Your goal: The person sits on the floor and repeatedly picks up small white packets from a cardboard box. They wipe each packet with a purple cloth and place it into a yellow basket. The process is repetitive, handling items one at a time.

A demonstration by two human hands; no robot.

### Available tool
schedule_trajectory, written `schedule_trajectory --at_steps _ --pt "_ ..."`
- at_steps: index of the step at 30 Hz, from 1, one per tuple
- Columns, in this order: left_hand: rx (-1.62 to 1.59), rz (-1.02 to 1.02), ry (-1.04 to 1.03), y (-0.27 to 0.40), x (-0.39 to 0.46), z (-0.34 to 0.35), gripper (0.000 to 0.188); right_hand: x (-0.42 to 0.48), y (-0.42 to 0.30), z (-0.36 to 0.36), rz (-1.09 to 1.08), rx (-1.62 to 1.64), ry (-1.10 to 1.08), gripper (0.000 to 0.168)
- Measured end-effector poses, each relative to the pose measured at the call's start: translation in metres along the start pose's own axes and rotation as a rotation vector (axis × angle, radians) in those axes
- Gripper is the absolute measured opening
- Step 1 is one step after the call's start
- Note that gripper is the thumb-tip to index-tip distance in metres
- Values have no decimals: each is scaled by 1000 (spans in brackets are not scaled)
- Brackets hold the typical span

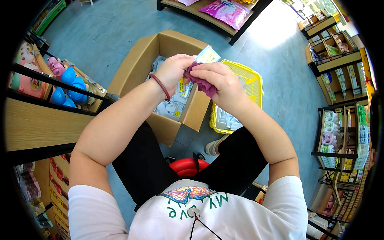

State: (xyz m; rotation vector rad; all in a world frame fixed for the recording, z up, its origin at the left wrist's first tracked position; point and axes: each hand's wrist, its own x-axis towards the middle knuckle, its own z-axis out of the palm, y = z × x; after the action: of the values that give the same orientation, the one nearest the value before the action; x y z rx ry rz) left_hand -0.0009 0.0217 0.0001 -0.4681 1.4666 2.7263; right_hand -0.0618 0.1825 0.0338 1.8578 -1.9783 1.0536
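My left hand (174,72) pinches the edge of a price tag card (208,55) between thumb and fingers. A crumpled purple cloth (201,80) is in my right hand (222,82), held close against the card's lower end. Both hands are together above an open cardboard box (141,55), which holds many loose tag cards (171,106), some with yellow parts. Right of the box stands a yellow plastic basket (258,81) with more pale cards (226,120) inside, partly hidden by my right forearm.
A low shelf (198,13) with a pink bag (225,12) stands beyond the box. Close on the left is a shelf unit (45,123) with blue and pink plastic items. Stocked shelves (339,135) line the right. Something red and rounded (189,167) lies between my legs.
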Motion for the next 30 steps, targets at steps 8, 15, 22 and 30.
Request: schedule_trajectory --at_steps 8,15,22,30 --pt "253 61 42 -1 -1 5 14 0 41 -15 203 -151 159 29" --pt "216 119 65 5 -2 7 16 -4 48 -25 978 1020 307 22" --pt "361 234 101 0 4 7 21 0 32 -25 981 1120 205 28" --pt "300 -32 166 2 7 7 32 -5 21 -13 533 432 95 16"
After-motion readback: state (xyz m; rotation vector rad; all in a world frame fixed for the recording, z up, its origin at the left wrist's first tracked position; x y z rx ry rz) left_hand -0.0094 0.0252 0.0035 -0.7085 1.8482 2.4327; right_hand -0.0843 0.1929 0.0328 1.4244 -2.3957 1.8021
